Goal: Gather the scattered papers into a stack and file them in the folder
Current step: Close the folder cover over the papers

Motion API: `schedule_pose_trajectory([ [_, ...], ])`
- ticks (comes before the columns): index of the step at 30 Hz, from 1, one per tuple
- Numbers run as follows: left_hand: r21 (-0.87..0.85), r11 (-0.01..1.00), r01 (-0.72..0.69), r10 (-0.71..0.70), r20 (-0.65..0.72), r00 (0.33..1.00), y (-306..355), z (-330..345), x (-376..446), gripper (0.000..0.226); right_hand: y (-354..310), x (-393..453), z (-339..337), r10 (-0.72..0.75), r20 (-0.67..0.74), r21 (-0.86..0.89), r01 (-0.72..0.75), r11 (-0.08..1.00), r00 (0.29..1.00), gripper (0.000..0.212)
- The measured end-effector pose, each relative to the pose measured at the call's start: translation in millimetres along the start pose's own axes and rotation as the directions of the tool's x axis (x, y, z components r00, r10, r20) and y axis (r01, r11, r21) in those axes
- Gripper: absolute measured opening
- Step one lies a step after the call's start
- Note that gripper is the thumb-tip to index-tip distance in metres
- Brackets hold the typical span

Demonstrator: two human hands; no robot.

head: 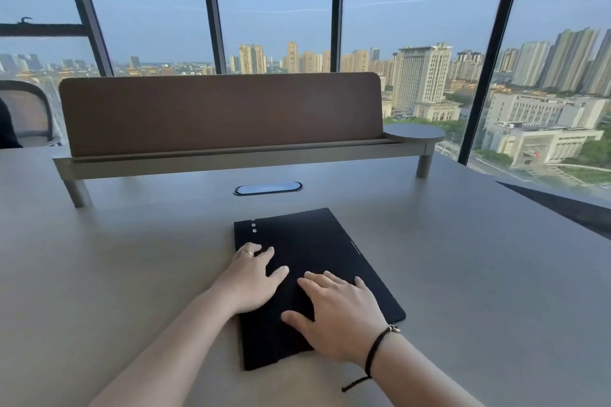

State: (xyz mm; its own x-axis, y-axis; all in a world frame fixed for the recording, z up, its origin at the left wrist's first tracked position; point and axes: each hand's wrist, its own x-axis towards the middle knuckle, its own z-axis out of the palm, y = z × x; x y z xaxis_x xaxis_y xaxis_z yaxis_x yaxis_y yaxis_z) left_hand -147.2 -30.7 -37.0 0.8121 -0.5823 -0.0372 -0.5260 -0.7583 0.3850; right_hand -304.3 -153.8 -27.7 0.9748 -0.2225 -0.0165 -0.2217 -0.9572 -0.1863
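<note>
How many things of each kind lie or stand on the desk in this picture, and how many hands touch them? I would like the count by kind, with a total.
Black folder, closed: 1
Hands flat on the folder: 2, the left hand and the right hand
Raised shelf with a brown divider panel: 1
Loose papers in view: 0
Total: 4

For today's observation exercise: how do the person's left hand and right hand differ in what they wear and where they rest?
The left hand wears a ring on one finger; the right hand has a black cord bracelet at its wrist. The left hand lies over the black folder's left edge, farther from the camera; the right hand lies nearer, toward its right side. Both rest flat, palms down, on the closed folder.
</note>
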Motion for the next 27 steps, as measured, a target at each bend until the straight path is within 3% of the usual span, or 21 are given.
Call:
schedule_pose_trajectory([
  [4,-0.051,0.992,-0.113,0.112,-0.01,0.994,37,25,13,0.064,47,-2,-6,0.131,-0.039,-0.003,-0.131,0.991,0.991,0.077],
  [13,-0.132,0.972,-0.194,0.185,-0.079,0.98,153,66,82,0.064,160,13,-18,0.35,-0.117,0.052,-0.346,0.937,0.929,0.075],
  [18,-0.086,0.962,-0.259,0.258,-0.022,0.966,207,86,118,0.074,226,27,-27,0.436,-0.146,0.082,-0.428,0.9,0.888,0.076],
  [27,-0.048,0.914,-0.403,0.405,0.051,0.913,275,114,176,0.063,327,53,-48,0.519,-0.148,0.079,-0.513,0.855,0.842,0.08],
])
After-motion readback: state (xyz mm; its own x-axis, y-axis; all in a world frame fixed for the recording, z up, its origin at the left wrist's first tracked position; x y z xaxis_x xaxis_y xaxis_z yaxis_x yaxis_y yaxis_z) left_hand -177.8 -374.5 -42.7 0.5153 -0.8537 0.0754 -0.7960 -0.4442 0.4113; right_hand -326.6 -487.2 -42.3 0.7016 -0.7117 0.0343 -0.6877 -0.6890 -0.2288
